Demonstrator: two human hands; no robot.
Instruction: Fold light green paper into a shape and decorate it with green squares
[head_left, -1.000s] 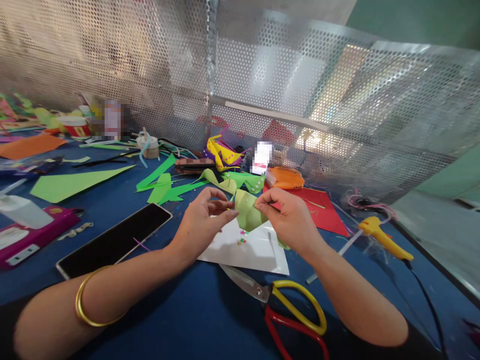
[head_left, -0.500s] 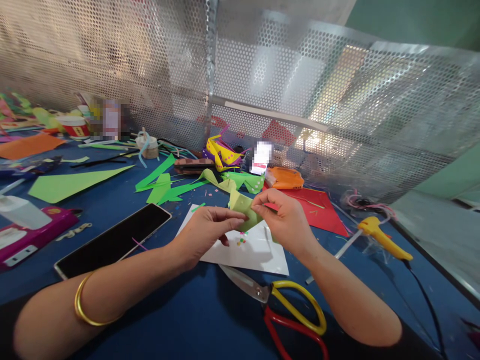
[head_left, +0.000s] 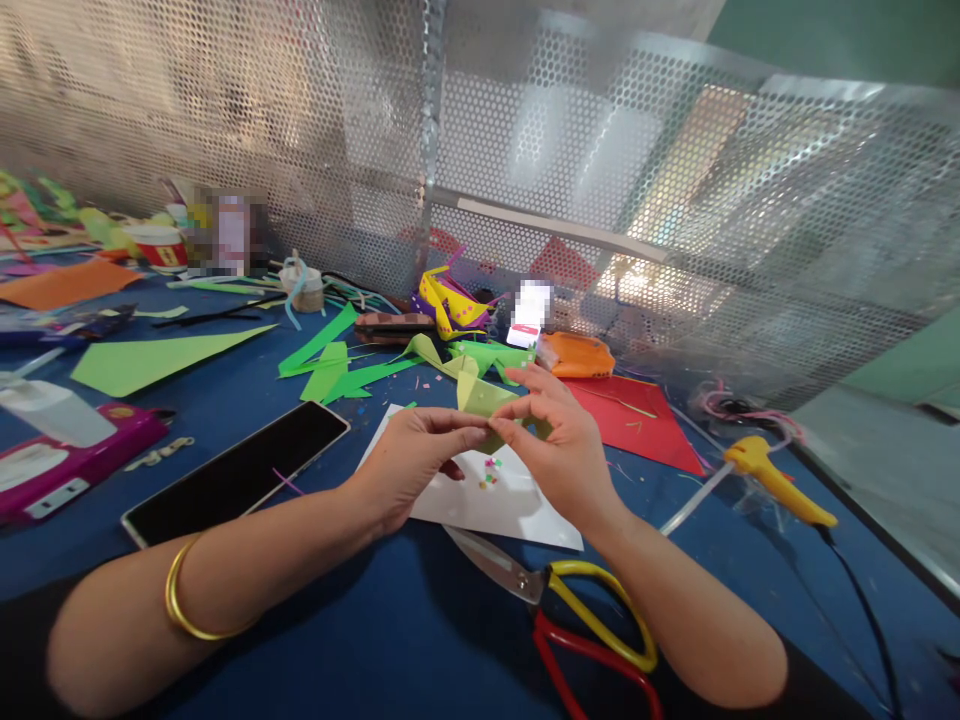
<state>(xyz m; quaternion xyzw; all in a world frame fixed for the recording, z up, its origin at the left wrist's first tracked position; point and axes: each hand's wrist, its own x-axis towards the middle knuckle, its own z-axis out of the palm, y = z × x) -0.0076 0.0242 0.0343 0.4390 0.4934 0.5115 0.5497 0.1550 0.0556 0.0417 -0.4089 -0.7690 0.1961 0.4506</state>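
Note:
A folded light-green paper piece (head_left: 480,394) is held up between my two hands. My left hand (head_left: 421,455) pinches its lower edge between thumb and fingers. Thumb and index finger of my right hand (head_left: 559,440) close at nearly the same spot, and its other fingers are raised, partly hiding the paper. Below lies a white sheet (head_left: 517,510) with several tiny colored paper bits (head_left: 490,472) on it. Scissors (head_left: 525,580) with one yellow and one red handle rest open in front of the sheet.
A phone (head_left: 240,470) and a purple power strip (head_left: 82,455) lie at left. Green paper strips (head_left: 326,370) and a yellow-purple paper craft (head_left: 450,302) are behind. At right are red paper (head_left: 637,420) and a yellow glue gun (head_left: 780,480). A perforated metal screen (head_left: 525,150) closes the back.
My right hand's fingertips have moved down and left along the paper, meeting my left fingertips. The right hand's other fingers have lifted. The view has shifted slightly.

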